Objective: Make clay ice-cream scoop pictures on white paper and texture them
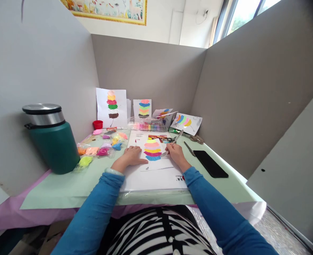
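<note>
My left hand (132, 156) lies flat with its fingers spread, holding down the left side of a small white sheet (160, 165). Stacked bands of coloured clay (152, 150) run down that sheet: pink, lilac, yellow, magenta and blue. My right hand (175, 152) is closed around a metal fork (178, 136), its handle slanting up and away. The fork's tines are at the right edge of the lower bands; whether they press into the clay I cannot tell. Larger white paper (145, 182) lies under the small sheet.
Bagged clay lumps (103, 151) and a red cup (98, 124) are at the left, near a green thermos (52, 141). Right of my hand lie a black phone (211, 163) and a knife-like tool (189, 148). Finished-looking clay pictures (112, 106) lean at the back. Grey partitions (148, 67) surround the table.
</note>
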Available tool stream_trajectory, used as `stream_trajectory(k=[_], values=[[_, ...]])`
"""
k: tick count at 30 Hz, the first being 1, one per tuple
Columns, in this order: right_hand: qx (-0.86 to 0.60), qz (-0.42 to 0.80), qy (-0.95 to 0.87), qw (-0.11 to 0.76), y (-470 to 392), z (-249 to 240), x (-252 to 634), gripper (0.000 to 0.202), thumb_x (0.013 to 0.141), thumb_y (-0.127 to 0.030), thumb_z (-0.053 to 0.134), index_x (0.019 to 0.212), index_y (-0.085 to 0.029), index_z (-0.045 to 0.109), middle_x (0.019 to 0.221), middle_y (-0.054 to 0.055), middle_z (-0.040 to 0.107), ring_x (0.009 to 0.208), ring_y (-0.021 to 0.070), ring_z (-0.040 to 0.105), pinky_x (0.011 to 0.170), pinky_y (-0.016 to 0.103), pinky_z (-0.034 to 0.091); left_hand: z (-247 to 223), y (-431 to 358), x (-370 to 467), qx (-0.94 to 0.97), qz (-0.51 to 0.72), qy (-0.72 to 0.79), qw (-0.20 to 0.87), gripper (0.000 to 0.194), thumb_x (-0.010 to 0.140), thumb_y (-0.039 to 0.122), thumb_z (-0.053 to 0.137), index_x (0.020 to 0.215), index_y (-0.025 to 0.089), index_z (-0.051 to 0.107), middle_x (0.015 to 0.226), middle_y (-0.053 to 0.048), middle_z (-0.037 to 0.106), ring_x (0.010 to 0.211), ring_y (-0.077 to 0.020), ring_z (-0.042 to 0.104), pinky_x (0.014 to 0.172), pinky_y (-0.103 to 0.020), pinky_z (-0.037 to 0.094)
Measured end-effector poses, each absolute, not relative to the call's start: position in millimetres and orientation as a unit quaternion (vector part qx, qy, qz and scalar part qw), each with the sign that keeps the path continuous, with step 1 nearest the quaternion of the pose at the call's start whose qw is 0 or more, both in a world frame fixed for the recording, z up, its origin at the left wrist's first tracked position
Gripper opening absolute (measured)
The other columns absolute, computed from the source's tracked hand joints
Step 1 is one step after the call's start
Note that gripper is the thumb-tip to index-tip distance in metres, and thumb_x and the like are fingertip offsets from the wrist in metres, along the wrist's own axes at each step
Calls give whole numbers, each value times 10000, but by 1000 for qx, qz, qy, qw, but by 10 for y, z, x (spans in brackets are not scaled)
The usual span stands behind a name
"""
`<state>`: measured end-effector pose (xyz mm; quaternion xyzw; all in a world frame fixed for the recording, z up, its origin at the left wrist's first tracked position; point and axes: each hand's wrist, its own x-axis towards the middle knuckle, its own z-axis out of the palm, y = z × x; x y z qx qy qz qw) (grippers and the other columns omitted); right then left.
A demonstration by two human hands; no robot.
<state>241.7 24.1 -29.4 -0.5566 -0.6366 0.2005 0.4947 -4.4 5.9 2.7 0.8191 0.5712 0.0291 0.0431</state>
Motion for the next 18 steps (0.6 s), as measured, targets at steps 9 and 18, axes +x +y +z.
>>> stream_trajectory(k=[9,18], values=[[-590,153,-639,468,255,-297,2427,327,834,-334,431,598,-198,612,533,9,605,598,160,583,637,255,394,16,59,-49,820,34,569,45,801,710,714,540,1320,196,512,1468,-143,416,1317,-364,372,1055,-469,319],[-563,198,-654,465,236,-288,2377,341,841,-367,433,616,-190,618,523,3,595,560,152,566,619,251,397,27,57,-45,819,31,571,41,786,704,719,543,1296,203,530,1454,-145,433,1311,-377,380,1037,-469,339]])
